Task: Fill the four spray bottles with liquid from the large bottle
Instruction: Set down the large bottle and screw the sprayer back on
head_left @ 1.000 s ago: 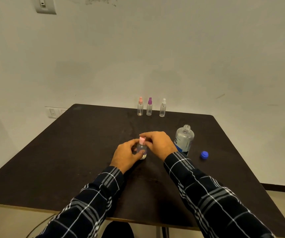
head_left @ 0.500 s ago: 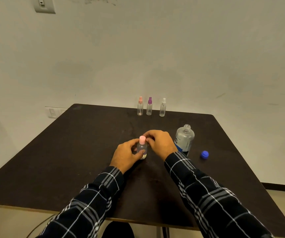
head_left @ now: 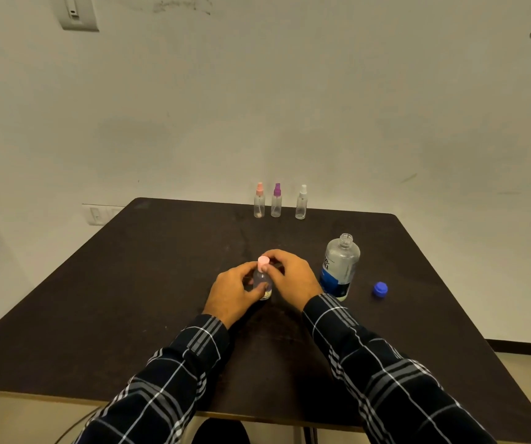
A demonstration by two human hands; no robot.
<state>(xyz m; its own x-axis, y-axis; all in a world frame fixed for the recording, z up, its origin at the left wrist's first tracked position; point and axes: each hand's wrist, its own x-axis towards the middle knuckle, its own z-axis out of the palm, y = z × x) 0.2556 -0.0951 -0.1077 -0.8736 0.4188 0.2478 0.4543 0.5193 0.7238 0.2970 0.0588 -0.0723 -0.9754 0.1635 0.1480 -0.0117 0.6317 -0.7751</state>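
My left hand (head_left: pixel 235 291) grips the small bottle (head_left: pixel 262 281) mid-table while my right hand (head_left: pixel 291 277) pinches its pink top (head_left: pixel 263 263), so I judge one nearly done; three bottles (head_left: pixel 276 201) at the back wait, big bottle (head_left: pixel 339 267) uncapped.

We see a dark square table (head_left: pixel 129 283); near its middle stands a small bottle with a pink cap (head_left: pixel 262 277), upright, with our hands about it; at three o'clock from it, near, stands the big bottle (head_left: pixel 339 267), uncapped, blue label low on its side; further along at three o'clock lies a blue cap (head_left: pixel 380 289), apart from the big bottle; at twelve o'clock, by the far edge, three spray bottles stand in a row: a pink-topped bottle (head_left: pixel 259 201), a purple-topped bottle (head_left: pixel 276 201) just beside it, a white-topped bottle (head_left: pixel 301 203) a little apart.
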